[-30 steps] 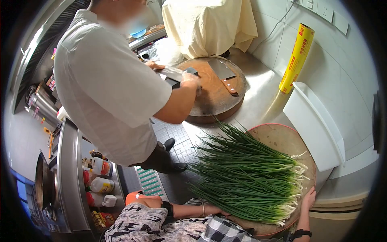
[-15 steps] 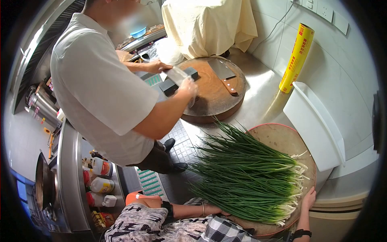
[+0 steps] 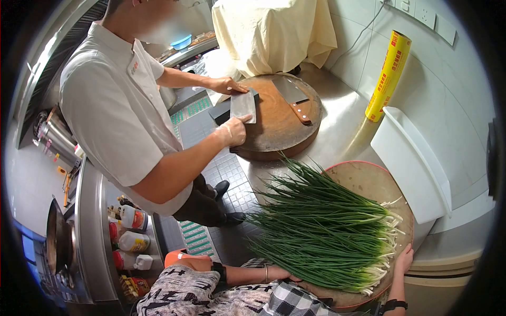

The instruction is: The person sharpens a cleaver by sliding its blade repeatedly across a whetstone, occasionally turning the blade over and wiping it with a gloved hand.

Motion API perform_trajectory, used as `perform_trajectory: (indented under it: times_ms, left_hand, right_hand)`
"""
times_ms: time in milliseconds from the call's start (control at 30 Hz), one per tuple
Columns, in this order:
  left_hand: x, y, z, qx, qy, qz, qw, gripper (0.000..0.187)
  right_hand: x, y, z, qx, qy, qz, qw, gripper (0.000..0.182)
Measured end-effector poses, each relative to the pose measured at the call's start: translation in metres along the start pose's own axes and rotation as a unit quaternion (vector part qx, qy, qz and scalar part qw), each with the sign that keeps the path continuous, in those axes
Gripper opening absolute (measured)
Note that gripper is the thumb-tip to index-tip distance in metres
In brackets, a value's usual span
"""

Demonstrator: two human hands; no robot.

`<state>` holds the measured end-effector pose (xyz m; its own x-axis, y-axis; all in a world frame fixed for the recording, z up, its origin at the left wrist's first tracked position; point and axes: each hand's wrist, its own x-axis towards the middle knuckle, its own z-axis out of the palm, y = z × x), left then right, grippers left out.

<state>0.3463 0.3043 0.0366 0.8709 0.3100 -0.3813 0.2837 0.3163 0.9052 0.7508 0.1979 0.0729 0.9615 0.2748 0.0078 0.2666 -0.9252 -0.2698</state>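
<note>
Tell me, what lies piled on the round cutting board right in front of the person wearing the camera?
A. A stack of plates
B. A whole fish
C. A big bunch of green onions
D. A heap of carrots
C: long green stalks with white root ends, the green onions, cover the near round cutting board, with the right hand resting at its edge and the left hand at its near rim.

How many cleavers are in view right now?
2. One cleaver lies flat on the far round chopping board; the co-worker's cleaver is held at that board's left edge. Others may be hidden.
</note>
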Motion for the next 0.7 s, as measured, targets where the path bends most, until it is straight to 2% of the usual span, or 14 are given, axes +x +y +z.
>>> perform_trajectory:
  times_ms: [133, 433, 700]
  left_hand:
    - [-0.002, 0.012, 0.000, 0.010, 0.010, 0.025, 1.000, 0.041]
    - [-0.001, 0.009, -0.001, -0.037, -0.022, -0.022, 0.999, 0.036]
    - [0.002, 0.001, 0.002, -0.051, 0.006, 0.003, 0.999, 0.032]
  right_hand:
    - [0.001, 0.002, 0.001, -0.011, 0.003, -0.005, 1.000, 0.048]
    - [-0.001, 0.000, 0.000, 0.000, 0.002, -0.007, 1.000, 0.047]
    - [0.003, 0.004, 0.004, 0.007, 0.002, -0.010, 1.000, 0.048]
